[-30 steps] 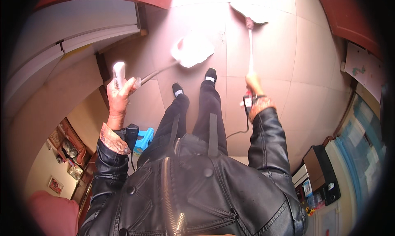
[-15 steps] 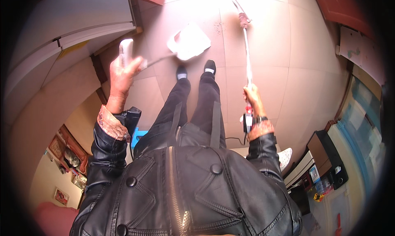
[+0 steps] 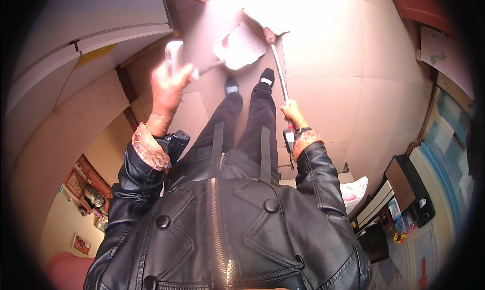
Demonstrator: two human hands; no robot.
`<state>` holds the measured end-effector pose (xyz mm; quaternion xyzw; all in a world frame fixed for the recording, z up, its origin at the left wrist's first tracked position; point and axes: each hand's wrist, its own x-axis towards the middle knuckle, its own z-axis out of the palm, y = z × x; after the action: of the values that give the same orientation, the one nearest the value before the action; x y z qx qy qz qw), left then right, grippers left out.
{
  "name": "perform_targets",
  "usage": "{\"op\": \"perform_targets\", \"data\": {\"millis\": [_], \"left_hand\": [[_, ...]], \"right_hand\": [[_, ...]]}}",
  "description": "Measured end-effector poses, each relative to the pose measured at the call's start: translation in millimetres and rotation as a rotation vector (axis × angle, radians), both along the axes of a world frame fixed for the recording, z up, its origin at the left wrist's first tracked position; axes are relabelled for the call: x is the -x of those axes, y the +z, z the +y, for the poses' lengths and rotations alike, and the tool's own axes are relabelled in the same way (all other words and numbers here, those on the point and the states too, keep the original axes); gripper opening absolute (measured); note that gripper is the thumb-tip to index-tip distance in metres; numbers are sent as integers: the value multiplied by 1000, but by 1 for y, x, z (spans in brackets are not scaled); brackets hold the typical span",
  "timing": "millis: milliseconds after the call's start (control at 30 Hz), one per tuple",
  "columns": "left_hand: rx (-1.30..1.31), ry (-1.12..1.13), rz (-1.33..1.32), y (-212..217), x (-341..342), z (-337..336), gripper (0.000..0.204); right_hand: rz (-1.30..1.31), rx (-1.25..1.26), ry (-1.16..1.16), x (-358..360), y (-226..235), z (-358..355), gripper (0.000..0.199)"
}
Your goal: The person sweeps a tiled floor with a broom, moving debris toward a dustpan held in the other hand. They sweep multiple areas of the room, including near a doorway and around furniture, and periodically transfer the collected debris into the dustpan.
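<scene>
L hand (image 3: 167, 93) holds wht dustpan (image 3: 242, 49), contents unclear.

The white scoop-shaped dustpan (image 3: 245, 47) glares at me against pinkish-beige square floor tiles (image 3: 328, 108); the slim broom handle (image 3: 280, 74) gleams silvery white. The shiny leather jacket (image 3: 262, 216) is black, its metal zip (image 3: 216, 224) brassy; mottled peach covers the cloth cuffs (image 3: 150, 147). The ankle socks (image 3: 232, 90) are white.

On the floor (image 3: 323, 105), the dustpan (image 3: 243, 48) lies right of the left fingers (image 3: 184, 75), the broom (image 3: 279, 67) stretching ahead from the right fingers (image 3: 290, 110).
</scene>
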<state>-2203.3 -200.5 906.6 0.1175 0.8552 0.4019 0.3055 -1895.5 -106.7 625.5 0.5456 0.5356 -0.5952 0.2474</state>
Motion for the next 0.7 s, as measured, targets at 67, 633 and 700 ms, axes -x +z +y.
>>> {"op": "perform_targets", "data": {"millis": [67, 633, 700], "left_hand": [[0, -3, 5, -3, 4, 0, 19], [-10, -60, 23, -4, 69, 21, 17], [-16, -43, 10, -6, 70, 26, 17]], "right_hand": [[16, 112, 5, -10, 27, 1, 15], [-80, -81, -229, 50, 47, 15, 20], [-58, -14, -284, 67, 38, 7, 17]]}}
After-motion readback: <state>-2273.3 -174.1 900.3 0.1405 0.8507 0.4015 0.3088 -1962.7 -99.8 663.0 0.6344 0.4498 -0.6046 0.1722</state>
